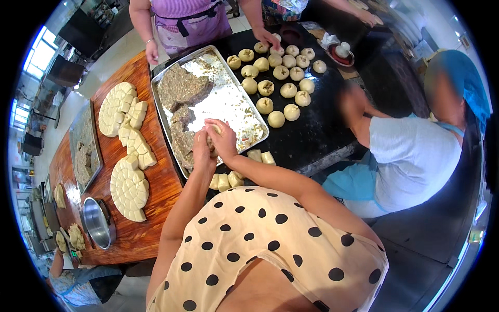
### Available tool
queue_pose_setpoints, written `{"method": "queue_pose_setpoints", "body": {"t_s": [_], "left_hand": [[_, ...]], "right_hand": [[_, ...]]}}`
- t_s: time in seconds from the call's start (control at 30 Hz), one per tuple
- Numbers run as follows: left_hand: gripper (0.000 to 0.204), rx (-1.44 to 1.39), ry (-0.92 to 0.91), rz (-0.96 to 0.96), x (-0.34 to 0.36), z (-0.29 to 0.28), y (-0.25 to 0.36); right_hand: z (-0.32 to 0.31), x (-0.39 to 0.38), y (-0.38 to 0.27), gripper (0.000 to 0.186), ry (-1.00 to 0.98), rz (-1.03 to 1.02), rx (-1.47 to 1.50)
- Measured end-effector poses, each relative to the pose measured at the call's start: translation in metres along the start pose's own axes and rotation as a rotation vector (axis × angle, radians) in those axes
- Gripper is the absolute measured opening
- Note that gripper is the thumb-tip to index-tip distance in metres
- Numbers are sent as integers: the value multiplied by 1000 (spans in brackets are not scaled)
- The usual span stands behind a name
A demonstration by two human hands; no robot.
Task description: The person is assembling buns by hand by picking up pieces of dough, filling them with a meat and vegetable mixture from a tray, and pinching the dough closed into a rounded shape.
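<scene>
My left hand (201, 146) and my right hand (222, 138) are closed together around a pale piece of dough (212, 129), partly hidden by my fingers, over the lower part of a large metal tray (251, 122). Chopped filling (183, 87) lies heaped along the tray's left side, and some reaches under my hands. Just below the tray, cut dough pieces (223, 181) lie on the black worktop (303, 141). Rows of filled dough balls (276, 118) sit to the tray's right.
A wooden table (80, 156) holds dough sheets scored in pieces (129, 187), a narrow tray (88, 184) and a steel bowl (99, 222). A co-worker in a blue cap (416, 156) works at right; others (189, 23) stand across, one hand (267, 39) over the balls. Another person (75, 288) is at lower left.
</scene>
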State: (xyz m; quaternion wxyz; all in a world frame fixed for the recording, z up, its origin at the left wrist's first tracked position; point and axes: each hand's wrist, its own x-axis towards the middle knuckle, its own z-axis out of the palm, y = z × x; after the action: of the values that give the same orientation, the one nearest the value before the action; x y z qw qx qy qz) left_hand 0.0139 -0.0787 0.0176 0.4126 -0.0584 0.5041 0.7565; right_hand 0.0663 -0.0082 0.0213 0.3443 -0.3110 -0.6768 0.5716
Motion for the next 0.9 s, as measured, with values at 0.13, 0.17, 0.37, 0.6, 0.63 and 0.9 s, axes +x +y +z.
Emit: {"method": "queue_pose_setpoints", "body": {"t_s": [0.13, 0.17, 0.37, 0.6, 0.63, 0.9], "left_hand": [[49, -48, -13, -56, -26, 21, 20], [52, -1, 11, -61, -25, 28, 21], [64, 194, -27, 144, -14, 17, 0], [73, 650, 42, 36, 3, 28, 24], [74, 739, 56, 20, 4, 33, 29], [79, 521, -145, -83, -8, 57, 50]], "right_hand": [[-8, 14, -10, 36, -29, 220, 501], [-15, 21, -9, 38, -209, 284, 304], [-11, -12, -18, 38, -149, -204, -285], [-9, -2, -7, 39, 89, 62, 103], [-12, -2, -6, 36, 46, 27, 66], [-21, 8, -11, 31, 70, 184, 460]]}}
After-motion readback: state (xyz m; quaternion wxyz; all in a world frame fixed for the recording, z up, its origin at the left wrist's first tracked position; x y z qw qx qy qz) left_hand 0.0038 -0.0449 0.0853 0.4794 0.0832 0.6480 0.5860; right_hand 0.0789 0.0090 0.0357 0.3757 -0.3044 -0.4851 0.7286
